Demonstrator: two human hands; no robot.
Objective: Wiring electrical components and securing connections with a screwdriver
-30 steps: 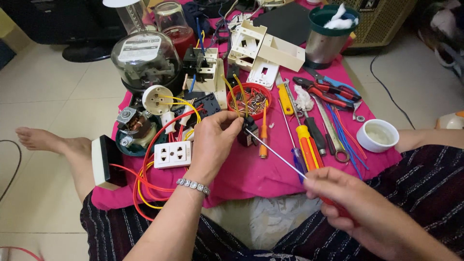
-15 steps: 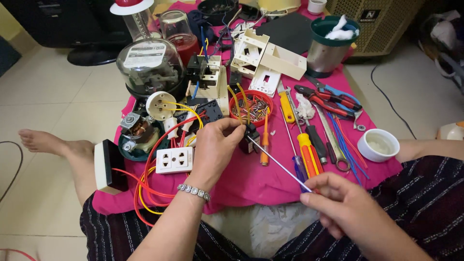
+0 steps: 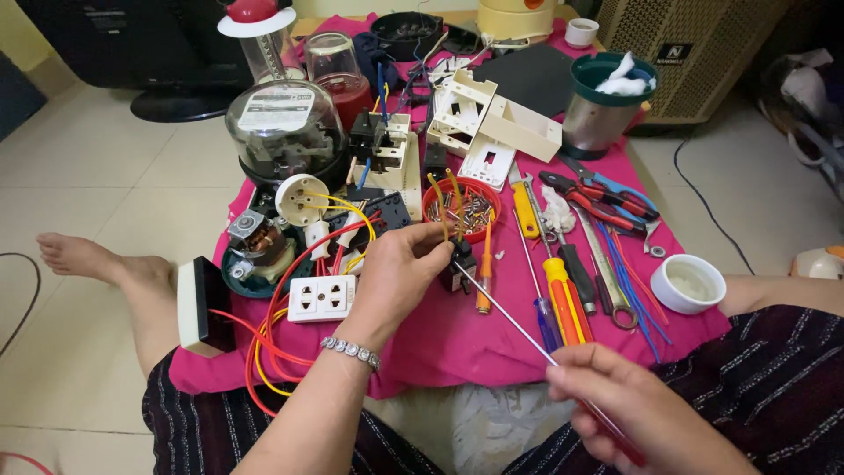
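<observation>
Left hand [image 3: 400, 277]: closed on a small black part [image 3: 459, 268], mostly hidden by fingers | Right hand [image 3: 633, 413]: long screwdriver [image 3: 519, 327] gripped, handle largely covered, tip met at the part.

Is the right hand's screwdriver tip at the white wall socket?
No, the screwdriver in the right hand points at the small black part held by the left hand, not the socket.

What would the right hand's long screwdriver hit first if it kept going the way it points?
Likely the small black part pinched in the left hand: the screwdriver held by the right hand already has its tip at it.
</observation>
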